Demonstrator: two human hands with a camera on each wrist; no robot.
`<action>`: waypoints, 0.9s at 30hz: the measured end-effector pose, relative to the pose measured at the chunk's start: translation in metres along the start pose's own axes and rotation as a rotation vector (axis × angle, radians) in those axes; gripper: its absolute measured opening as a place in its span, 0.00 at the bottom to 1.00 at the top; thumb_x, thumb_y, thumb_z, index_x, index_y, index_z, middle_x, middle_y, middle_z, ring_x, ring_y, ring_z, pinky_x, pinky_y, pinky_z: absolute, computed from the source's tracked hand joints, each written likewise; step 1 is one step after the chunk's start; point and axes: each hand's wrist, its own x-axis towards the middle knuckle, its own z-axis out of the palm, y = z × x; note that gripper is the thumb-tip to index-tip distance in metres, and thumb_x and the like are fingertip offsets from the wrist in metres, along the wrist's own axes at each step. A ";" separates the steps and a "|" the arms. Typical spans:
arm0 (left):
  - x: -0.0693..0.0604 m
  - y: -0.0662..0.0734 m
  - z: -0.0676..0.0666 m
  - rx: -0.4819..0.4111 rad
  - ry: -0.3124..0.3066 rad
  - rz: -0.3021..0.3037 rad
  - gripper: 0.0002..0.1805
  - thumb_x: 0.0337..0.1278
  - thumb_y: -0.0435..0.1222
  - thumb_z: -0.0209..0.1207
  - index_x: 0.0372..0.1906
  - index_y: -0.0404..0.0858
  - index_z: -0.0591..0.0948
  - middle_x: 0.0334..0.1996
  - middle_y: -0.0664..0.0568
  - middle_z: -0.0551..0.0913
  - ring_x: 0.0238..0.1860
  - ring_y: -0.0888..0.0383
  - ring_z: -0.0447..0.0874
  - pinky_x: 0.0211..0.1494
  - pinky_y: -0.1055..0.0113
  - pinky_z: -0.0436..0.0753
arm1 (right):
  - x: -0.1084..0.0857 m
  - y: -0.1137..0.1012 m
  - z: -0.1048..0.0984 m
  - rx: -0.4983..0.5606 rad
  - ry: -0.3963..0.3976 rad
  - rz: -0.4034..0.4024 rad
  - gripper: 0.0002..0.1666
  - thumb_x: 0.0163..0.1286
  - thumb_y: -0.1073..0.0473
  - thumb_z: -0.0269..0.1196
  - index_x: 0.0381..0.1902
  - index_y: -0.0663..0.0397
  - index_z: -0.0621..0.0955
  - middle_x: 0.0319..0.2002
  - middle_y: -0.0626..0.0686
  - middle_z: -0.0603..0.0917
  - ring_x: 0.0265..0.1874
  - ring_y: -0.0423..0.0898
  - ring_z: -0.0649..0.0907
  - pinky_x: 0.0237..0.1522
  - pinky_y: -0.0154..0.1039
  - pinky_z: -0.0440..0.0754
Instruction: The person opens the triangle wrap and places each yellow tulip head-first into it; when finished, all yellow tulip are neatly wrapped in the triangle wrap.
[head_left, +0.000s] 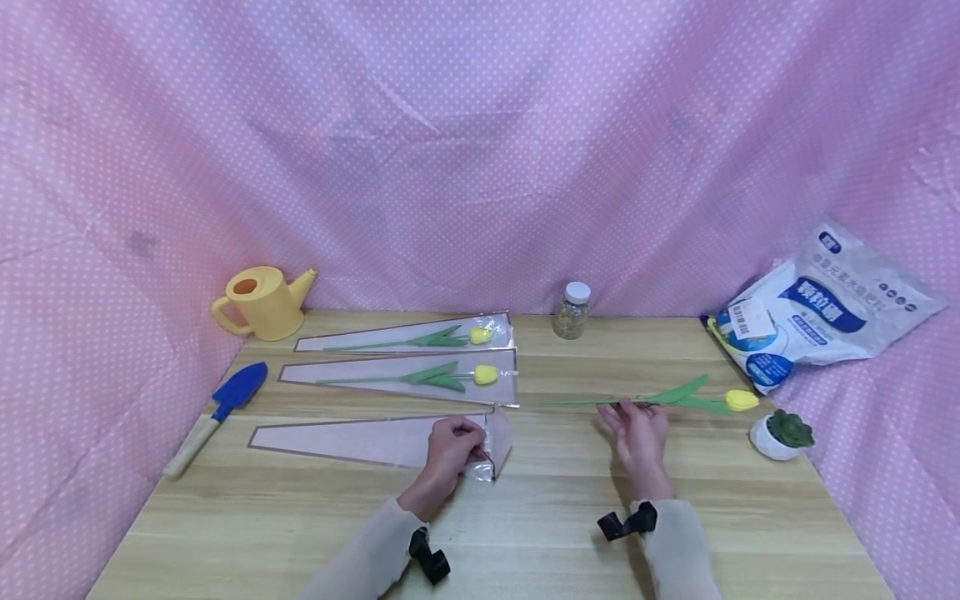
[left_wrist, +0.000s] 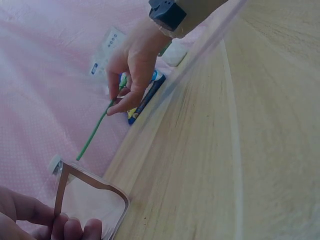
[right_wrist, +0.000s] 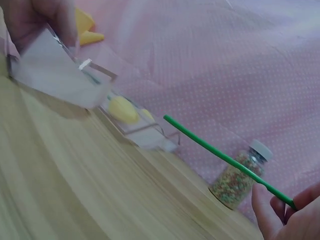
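Observation:
A long tapered flower sleeve [head_left: 337,437] lies at the front left of the table, and my left hand [head_left: 452,450] pinches the edge of its wide end. In the left wrist view the sleeve's mouth [left_wrist: 92,197] stands a little apart, with a brown border. My right hand [head_left: 639,429] holds a yellow tulip [head_left: 742,401] by its green stem [right_wrist: 215,151], the bloom pointing right and the bare stem end pointing left toward the sleeve. Behind, two more sleeves each hold a yellow tulip [head_left: 485,375], lying flat side by side.
A yellow watering can [head_left: 270,304] and a blue trowel [head_left: 238,390] are at the left. At the back stands a jar of granules [head_left: 572,312] with a white lid. To the right are a fertilizer bag [head_left: 825,308] and a small potted succulent [head_left: 782,433].

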 end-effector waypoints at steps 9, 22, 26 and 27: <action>0.021 -0.032 -0.001 -0.006 0.011 -0.026 0.07 0.56 0.24 0.61 0.36 0.21 0.82 0.19 0.51 0.83 0.19 0.62 0.80 0.28 0.70 0.84 | -0.025 0.012 0.013 -0.021 -0.039 -0.026 0.11 0.75 0.73 0.50 0.45 0.57 0.61 0.38 0.49 0.71 0.34 0.39 0.84 0.51 0.40 0.87; 0.021 -0.032 0.001 -0.020 0.012 -0.012 0.07 0.54 0.24 0.61 0.35 0.22 0.82 0.18 0.52 0.82 0.18 0.62 0.80 0.26 0.71 0.84 | -0.043 0.037 0.026 -0.066 -0.046 -0.141 0.12 0.73 0.75 0.51 0.46 0.58 0.62 0.35 0.47 0.71 0.36 0.39 0.84 0.42 0.40 0.90; 0.021 -0.032 0.001 0.000 0.021 -0.021 0.06 0.54 0.25 0.61 0.35 0.24 0.82 0.17 0.53 0.81 0.17 0.62 0.80 0.26 0.71 0.84 | -0.045 0.045 0.029 -0.103 -0.047 -0.201 0.12 0.73 0.74 0.52 0.45 0.57 0.63 0.37 0.48 0.71 0.37 0.38 0.81 0.42 0.41 0.90; 0.021 -0.032 0.001 0.007 0.022 -0.020 0.06 0.55 0.26 0.61 0.34 0.24 0.83 0.16 0.54 0.80 0.17 0.63 0.79 0.25 0.71 0.83 | -0.046 0.046 0.030 -0.110 -0.049 -0.212 0.12 0.73 0.74 0.52 0.45 0.57 0.64 0.37 0.48 0.71 0.37 0.38 0.81 0.42 0.41 0.90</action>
